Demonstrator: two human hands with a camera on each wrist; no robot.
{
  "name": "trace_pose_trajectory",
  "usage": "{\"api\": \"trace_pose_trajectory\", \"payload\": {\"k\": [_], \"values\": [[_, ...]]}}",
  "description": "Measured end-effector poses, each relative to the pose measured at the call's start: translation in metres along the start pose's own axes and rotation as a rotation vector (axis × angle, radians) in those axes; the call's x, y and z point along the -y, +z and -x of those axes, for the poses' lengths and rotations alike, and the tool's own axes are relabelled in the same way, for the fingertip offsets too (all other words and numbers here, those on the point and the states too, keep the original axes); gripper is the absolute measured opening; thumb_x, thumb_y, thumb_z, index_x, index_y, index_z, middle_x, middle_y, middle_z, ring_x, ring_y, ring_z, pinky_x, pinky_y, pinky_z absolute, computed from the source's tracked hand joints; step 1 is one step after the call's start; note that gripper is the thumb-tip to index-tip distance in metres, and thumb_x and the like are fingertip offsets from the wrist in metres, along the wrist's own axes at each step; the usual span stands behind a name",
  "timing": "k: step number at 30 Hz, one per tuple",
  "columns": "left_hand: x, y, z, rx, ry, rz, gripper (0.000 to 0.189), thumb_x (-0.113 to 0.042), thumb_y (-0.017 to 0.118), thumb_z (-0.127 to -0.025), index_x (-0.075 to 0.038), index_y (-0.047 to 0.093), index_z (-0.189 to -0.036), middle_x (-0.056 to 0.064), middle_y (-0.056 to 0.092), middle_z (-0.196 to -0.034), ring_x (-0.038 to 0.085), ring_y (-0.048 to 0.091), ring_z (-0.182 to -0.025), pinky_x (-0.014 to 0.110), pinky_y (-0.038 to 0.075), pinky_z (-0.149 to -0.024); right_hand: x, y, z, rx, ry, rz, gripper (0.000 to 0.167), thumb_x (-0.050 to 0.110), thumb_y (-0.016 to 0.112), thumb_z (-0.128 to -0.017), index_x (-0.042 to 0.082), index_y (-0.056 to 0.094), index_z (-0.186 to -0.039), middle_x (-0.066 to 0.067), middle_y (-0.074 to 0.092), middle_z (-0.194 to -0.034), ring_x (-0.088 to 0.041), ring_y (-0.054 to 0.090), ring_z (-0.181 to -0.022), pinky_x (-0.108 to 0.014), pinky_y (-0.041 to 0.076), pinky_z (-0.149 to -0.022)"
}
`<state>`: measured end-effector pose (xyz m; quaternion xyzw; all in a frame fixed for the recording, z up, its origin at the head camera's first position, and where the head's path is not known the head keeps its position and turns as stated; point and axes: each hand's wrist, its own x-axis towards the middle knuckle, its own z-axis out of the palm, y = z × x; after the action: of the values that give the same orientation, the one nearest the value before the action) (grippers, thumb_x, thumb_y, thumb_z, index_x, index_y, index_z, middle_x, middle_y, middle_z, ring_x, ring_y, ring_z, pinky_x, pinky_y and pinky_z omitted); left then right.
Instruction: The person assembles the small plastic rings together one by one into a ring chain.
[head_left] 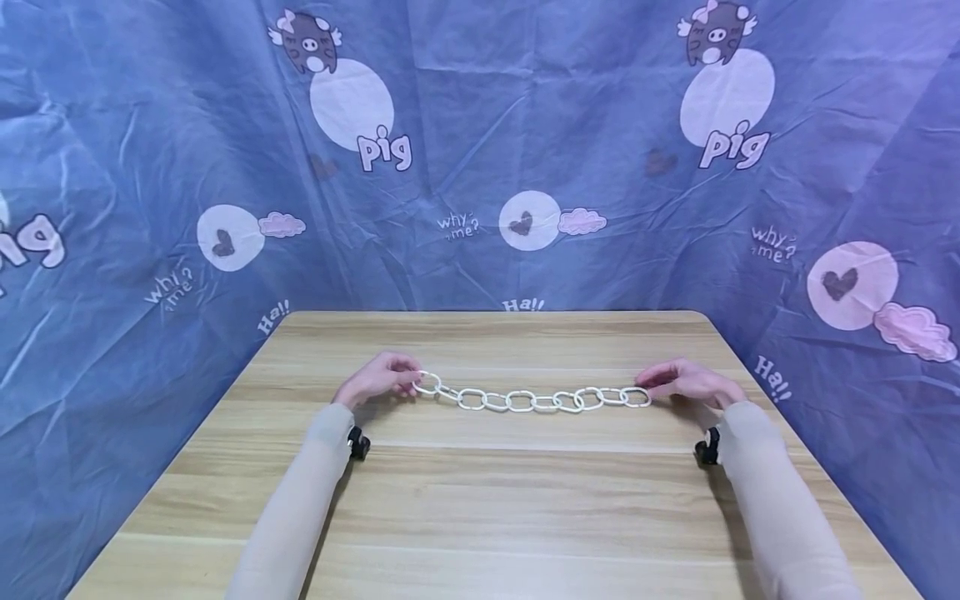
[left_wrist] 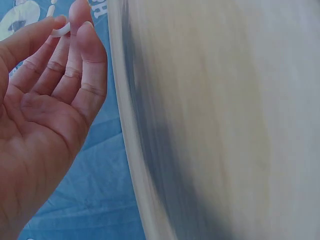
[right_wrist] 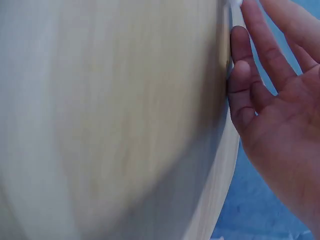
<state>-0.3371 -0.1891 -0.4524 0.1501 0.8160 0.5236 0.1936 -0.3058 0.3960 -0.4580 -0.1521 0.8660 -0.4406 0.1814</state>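
Note:
A white chain of oval links stretches from side to side over the table, sagging slightly in the middle. My left hand pinches the link at its left end between thumb and fingers. In the left wrist view a short piece of that link shows at the fingertips, the palm facing the camera. My right hand pinches the link at the right end. Only a bit of white shows by the right fingertips at the top of the right wrist view, where the lower fingers are loosely bent.
The wooden table has rounded far corners. Behind it and along both sides hangs a blue curtain printed with pigs, hearts and words. A small black device sits on the left wrist, another on the right.

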Motion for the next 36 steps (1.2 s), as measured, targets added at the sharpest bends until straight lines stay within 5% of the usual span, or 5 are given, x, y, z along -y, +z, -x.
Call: {"api": "trace_pose_trajectory", "payload": {"k": [7,14,24,36], "values": [[0.0,-0.002,0.002,-0.002,0.008,0.007,0.023,-0.009,0.06,-0.096,0.006,0.062,-0.113,0.012,0.07,-0.093,0.017,0.066,-0.075,0.027,0.057,-0.067,0.003,0.003,-0.002,0.009,-0.012,0.067,0.043,0.013,0.075,-0.084,-0.004,0.064,-0.122,-0.01,0.069,-0.109,-0.003,0.056,-0.091,-0.016,0.045,-0.076],[-0.001,-0.004,0.005,0.03,-0.009,0.024,0.024,-0.008,0.059,-0.096,0.007,0.061,-0.115,0.014,0.07,-0.096,0.017,0.068,-0.079,0.029,0.059,-0.072,0.008,0.011,-0.009,0.018,-0.016,0.076,0.03,0.008,0.078,-0.081,-0.007,0.068,-0.105,-0.002,0.067,-0.086,-0.005,0.054,-0.076,-0.018,0.044,-0.066],[0.007,-0.013,0.006,0.039,-0.01,0.059,0.028,-0.007,0.059,-0.096,0.011,0.057,-0.118,0.01,0.073,-0.094,0.017,0.07,-0.081,0.028,0.059,-0.074,-0.001,0.003,0.0,-0.104,0.075,0.04,0.034,0.021,0.071,-0.09,-0.004,0.068,-0.113,0.003,0.071,-0.092,-0.006,0.052,-0.076,-0.023,0.042,-0.065],[0.013,-0.019,0.0,-0.007,-0.058,0.103,0.026,0.001,0.052,-0.098,0.016,0.053,-0.119,0.015,0.068,-0.097,0.018,0.069,-0.081,0.027,0.06,-0.076,0.002,0.003,-0.003,-0.127,0.089,-0.032,0.043,0.023,0.069,-0.092,-0.007,0.062,-0.122,0.006,0.069,-0.089,-0.008,0.052,-0.071,-0.024,0.042,-0.06]]}}
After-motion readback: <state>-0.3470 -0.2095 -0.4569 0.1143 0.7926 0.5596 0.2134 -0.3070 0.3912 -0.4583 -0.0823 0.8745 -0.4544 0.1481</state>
